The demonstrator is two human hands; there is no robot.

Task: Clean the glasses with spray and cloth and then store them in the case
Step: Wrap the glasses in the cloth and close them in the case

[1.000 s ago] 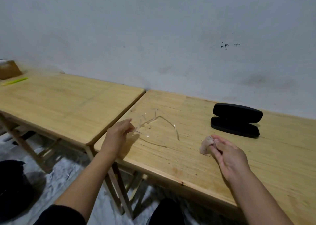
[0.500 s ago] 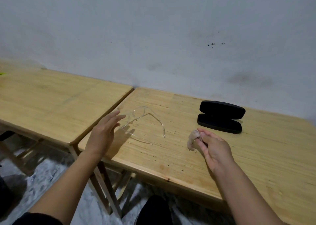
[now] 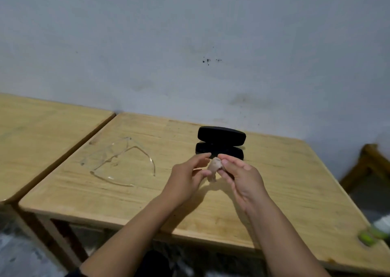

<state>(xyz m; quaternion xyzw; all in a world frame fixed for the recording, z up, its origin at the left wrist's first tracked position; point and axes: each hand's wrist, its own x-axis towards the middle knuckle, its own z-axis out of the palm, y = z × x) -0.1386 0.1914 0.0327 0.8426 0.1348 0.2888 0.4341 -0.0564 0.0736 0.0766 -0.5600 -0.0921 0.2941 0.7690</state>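
Right hand (image 3: 240, 174) pinching crumpled cloth (image 3: 214, 166) above table (image 3: 285, 192); left hand (image 3: 187, 174) fingers spread, touching cloth. Clear glasses (image 3: 118, 160) lying unfolded at 9 o'clock of hands. Open black case (image 3: 220, 142) at 12 o'clock.

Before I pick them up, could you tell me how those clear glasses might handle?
The glasses look thin and clear, so probably light and somewhat fragile. Their arms are spread open on the table, so they may flex or fold when lifted.
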